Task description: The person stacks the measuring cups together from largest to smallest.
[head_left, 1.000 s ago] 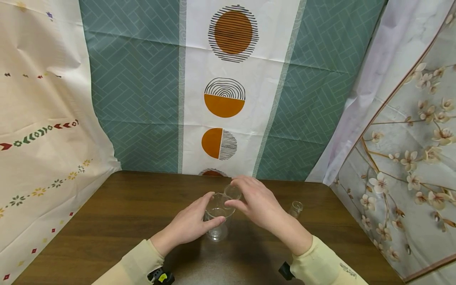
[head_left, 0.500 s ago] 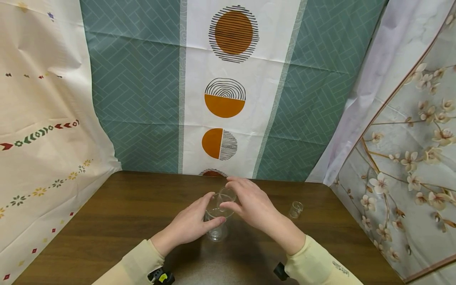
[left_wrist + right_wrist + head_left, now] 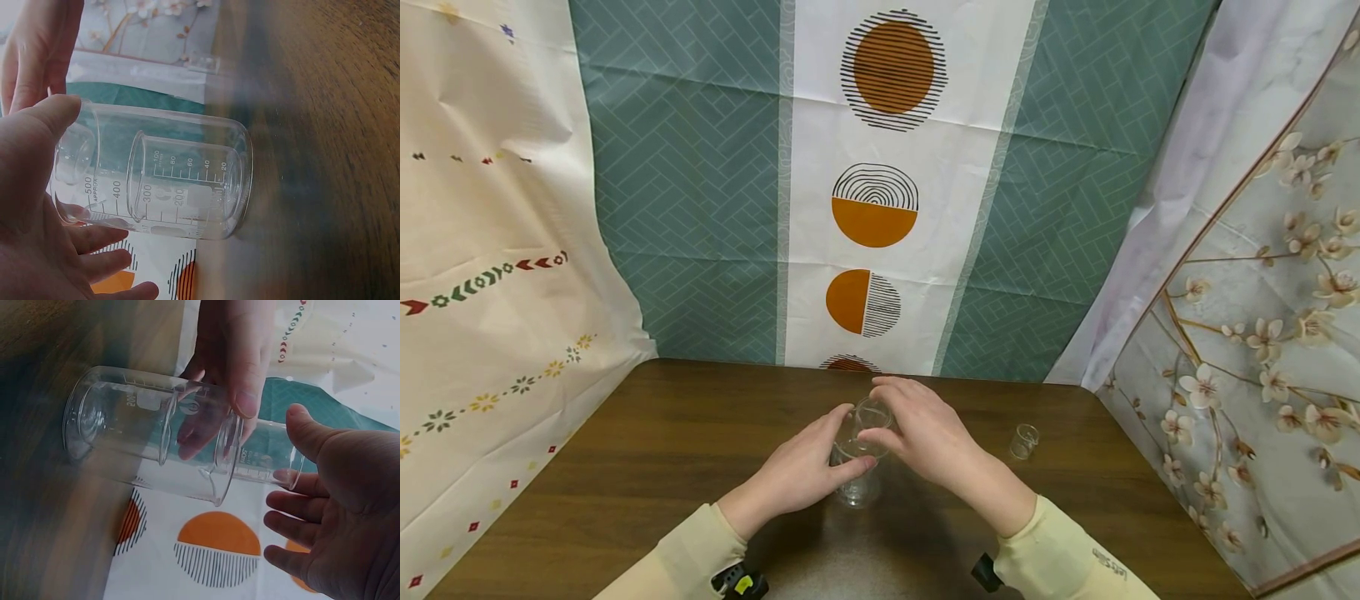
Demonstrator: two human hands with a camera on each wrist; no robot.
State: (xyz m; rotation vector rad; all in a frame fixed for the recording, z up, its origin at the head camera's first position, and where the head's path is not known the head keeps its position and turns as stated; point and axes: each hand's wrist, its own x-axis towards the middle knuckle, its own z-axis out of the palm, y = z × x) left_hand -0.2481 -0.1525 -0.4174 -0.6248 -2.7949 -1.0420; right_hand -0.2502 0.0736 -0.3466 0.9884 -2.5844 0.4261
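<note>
A large clear glass beaker (image 3: 856,495) stands upright on the wooden table. My left hand (image 3: 793,468) holds it near the rim, thumb on the near side and fingers round the far side. A smaller beaker (image 3: 187,169) with a scale up to 100 sits inside, at the bottom. Over the mouth, my right hand (image 3: 928,433) pinches a small beaker (image 3: 265,450) near its rim between thumb and fingers. Its lower end is within the large beaker's mouth, above the inner beaker. Glass overlapping glass makes the exact depth hard to tell.
Another small glass beaker (image 3: 1024,442) stands on the table (image 3: 700,417) to the right of my right hand. Patterned cloths hang behind the table's back edge and along both sides.
My right hand has moved left and slightly down, bringing the small beaker from beside the large beaker's rim into its mouth. The left hand has stayed in place.
</note>
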